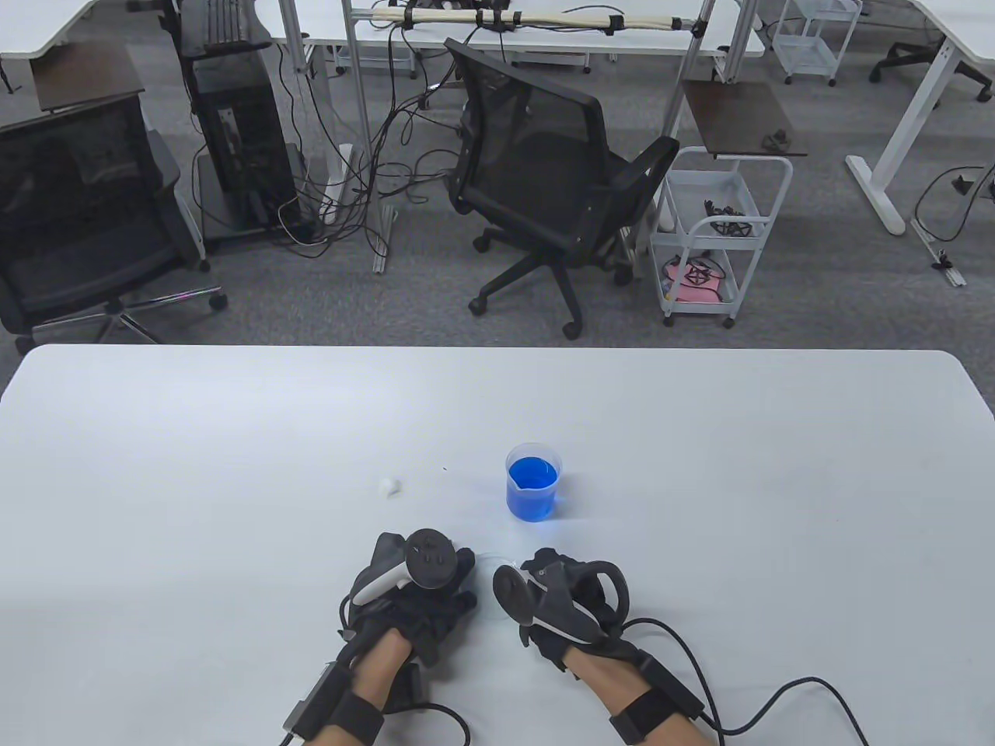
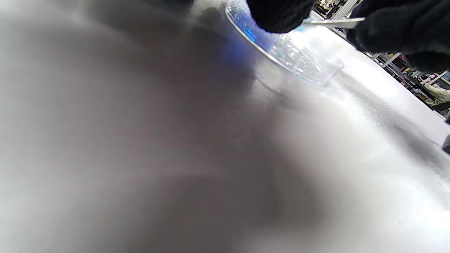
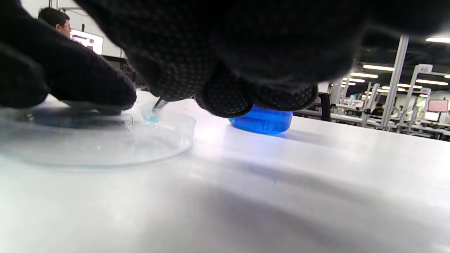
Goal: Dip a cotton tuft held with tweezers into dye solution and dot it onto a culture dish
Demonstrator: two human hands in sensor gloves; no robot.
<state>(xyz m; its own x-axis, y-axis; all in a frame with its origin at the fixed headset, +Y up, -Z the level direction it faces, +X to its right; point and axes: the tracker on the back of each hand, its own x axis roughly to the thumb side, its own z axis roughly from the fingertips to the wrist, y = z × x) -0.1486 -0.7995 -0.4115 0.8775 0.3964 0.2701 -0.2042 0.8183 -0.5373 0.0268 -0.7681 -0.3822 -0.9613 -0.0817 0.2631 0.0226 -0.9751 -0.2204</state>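
Your right hand (image 1: 571, 602) pinches the thin metal tweezers (image 2: 334, 23), their tip clamped on a blue-stained cotton tuft (image 3: 152, 117) touching the floor of the shallow clear culture dish (image 3: 105, 147); your left hand (image 1: 420, 590) rests its fingers on the dish's rim at 9 o'clock; the clear beaker of blue dye (image 1: 532, 486) stands at 12 o'clock, nearer your right hand; a spare white tuft (image 1: 389, 487) lies at 11 o'clock.

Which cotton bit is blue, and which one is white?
The cotton tuft pinched in the tweezers over the culture dish is blue. The loose cotton ball stays white.
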